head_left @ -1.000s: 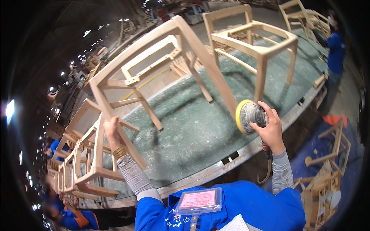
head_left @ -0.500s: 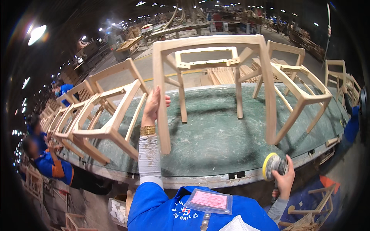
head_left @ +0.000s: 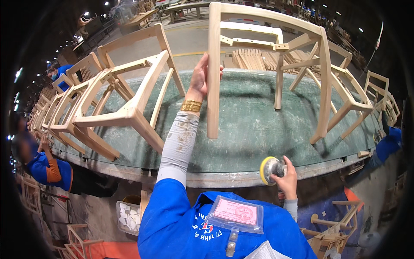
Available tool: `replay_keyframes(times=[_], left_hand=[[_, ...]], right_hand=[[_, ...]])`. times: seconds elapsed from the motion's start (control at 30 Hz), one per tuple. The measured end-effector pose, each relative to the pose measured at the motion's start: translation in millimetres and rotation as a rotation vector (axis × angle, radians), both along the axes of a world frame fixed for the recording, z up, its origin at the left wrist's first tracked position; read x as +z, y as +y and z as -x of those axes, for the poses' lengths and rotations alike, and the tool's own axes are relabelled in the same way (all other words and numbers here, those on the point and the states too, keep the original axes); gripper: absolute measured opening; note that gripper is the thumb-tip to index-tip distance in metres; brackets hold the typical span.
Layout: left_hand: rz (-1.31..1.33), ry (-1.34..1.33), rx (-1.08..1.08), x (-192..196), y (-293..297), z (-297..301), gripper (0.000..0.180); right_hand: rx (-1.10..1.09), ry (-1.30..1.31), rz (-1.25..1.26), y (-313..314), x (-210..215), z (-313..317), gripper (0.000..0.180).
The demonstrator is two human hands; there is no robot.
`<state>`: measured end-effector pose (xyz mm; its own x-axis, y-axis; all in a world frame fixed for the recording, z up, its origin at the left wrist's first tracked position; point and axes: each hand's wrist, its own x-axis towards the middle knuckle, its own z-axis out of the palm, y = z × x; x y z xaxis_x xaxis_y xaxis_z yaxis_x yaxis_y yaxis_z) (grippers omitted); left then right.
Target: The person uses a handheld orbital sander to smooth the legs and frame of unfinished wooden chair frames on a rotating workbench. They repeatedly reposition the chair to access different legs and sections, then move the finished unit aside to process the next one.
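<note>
Fingers of the left hand (head_left: 202, 80) wrap the near leg of a pale wooden chair frame (head_left: 267, 64) standing on the green table (head_left: 254, 129). Below the table's front edge, the right hand (head_left: 286, 179) grips a round sander (head_left: 271, 169) with a yellow pad — well apart from the frame.

Most open bench top (head_left: 254, 125) is right ahead at 12 o'clock, a bare green patch between the legs of the raised chair frame (head_left: 267, 47). Its near leg, gripped by the left hand (head_left: 200, 77), hangs dead centre and splits that gap. At 10 o'clock a tipped chair frame (head_left: 129, 108) crowds the surface, more frames stacked behind it. At 2 o'clock another frame (head_left: 349, 99) blocks the right end. The right hand (head_left: 286, 179) with the yellow sander (head_left: 269, 169) sits low at 4 o'clock, off the bench edge.
</note>
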<state>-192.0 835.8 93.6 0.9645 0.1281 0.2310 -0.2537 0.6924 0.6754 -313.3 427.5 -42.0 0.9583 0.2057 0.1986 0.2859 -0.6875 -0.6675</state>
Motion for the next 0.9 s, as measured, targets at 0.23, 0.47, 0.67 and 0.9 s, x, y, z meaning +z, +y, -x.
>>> replay_keyframes(times=[0.23, 0.47, 0.67, 0.9], left_hand=[[-0.088, 0.007, -0.070, 5, 16, -8, 0.039], [-0.309, -0.011, -0.070, 13, 36, -20, 0.045], [-0.406, -0.036, -0.142, 9, 59, -29, 0.044], [-0.414, -0.032, -0.171, 13, 44, -16, 0.051]], right_hand=[[0.107, 0.150, 0.203, 67, -41, -5, 0.082], [0.144, -0.158, -0.003, 114, 35, 18, 0.073], [0.265, -0.588, 0.007, 186, 133, 31, 0.069], [0.171, -0.467, 0.173, 223, 121, 49, 0.071]])
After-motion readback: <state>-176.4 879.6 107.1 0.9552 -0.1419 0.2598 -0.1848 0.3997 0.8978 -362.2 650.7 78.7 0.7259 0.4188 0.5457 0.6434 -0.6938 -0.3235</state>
